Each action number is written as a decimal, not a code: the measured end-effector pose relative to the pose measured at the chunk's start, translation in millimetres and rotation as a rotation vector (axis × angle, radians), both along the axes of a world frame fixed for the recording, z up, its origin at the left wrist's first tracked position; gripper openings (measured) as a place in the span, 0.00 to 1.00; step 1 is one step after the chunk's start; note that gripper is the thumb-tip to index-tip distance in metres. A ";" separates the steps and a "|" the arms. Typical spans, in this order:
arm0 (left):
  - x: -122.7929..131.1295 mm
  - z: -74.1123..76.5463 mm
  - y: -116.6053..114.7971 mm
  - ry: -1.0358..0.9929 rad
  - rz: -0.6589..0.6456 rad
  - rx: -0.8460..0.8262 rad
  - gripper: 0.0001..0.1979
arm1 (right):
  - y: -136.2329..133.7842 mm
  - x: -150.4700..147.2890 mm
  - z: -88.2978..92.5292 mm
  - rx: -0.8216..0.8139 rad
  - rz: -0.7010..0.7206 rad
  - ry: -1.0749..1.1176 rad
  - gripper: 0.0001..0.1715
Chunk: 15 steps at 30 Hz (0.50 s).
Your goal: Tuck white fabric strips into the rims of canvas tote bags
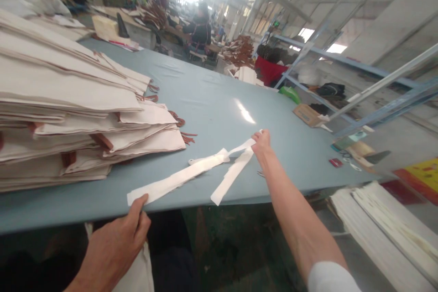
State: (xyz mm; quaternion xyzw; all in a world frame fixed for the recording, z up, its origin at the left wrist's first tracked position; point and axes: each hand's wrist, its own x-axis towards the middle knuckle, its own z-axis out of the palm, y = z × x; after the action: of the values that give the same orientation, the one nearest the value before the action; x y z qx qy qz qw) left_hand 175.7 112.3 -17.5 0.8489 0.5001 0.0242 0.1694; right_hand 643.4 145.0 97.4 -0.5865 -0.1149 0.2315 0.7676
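Note:
A long white fabric strip [178, 177] lies across the near part of the blue-grey table [219, 100]. My left hand [118, 242] pinches its near end at the table's front edge, fingers closed on the cloth. My right hand [262, 142] is stretched out over the table, closed on the far end of the strip, where a second white strip [231, 175] folds back toward the edge. More white cloth [137, 273] hangs below my left hand.
A tall pile of cream fabric bags with brown handles [68, 109] fills the table's left side. Blue metal shelving [342, 77] stands at the right. Cardboard and small items [349, 150] lie near the table's right edge. White stacked sheets [386, 232] sit lower right. People work farther back.

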 end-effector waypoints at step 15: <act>-26.0 -3.2 -6.9 -0.477 0.119 -0.135 0.34 | -37.9 -268.7 84.8 0.213 0.763 0.135 0.25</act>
State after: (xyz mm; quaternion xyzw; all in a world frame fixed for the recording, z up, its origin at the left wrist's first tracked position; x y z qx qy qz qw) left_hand 149.7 105.4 -20.7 0.7750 0.4955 0.2002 0.3374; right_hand 374.8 107.1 182.2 -0.4024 -0.2970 0.5248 0.6888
